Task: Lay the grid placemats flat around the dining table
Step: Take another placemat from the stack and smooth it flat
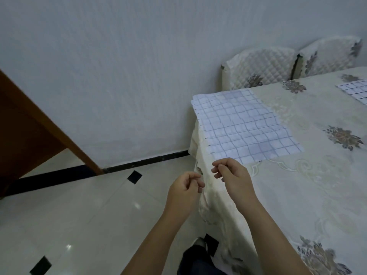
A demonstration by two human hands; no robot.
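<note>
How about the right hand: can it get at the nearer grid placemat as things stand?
Probably yes. The right hand hovers, holding nothing, right by the near edge of the nearer grid placemat. The mat lies on the tablecloth with nothing on top of it and nothing in between.

A pale textured wall [119,76] meets a glossy cream tiled floor [79,215] along a black baseboard [139,162]. Small black diamond insets [134,176] sit at the tile corners. A brown wooden panel [29,126] fills the left edge; door or cabinet, unclear. A chair [258,66] in a quilted floral cover stands against the wall, with a second chair [329,54] just beside it. A cream floral cloth [297,195] drapes down at the corner.
</note>
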